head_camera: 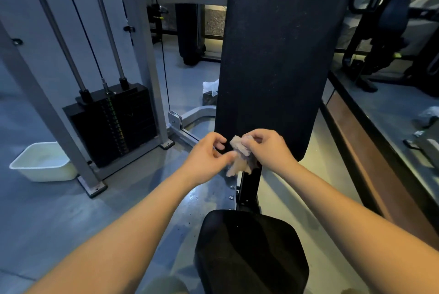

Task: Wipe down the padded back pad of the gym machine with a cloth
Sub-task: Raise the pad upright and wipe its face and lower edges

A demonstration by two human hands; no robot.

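Head view shows both hands meeting in front of the lower end of the black back pad (pixel 280 56), which stands upright above them. The right hand (pixel 270 148) is closed around a crumpled, pale cloth (pixel 241 153); its fingers pinch the upper part, and the loose end of the cloth hangs down below the hand, beside the black post of the machine. The left hand (pixel 209 158) is just beside the cloth, fingers half curled and narrow; its thumb tip seems to touch the cloth edge, but I cannot tell if it really grips. The cloth is close to the bottom edge of the back pad. Below the hands, nearer to the person, is the black seat (pixel 251 253). Far to the left of the left hand, a white tub (pixel 42 163) stands on the floor, next to the weight stack (pixel 114 122).
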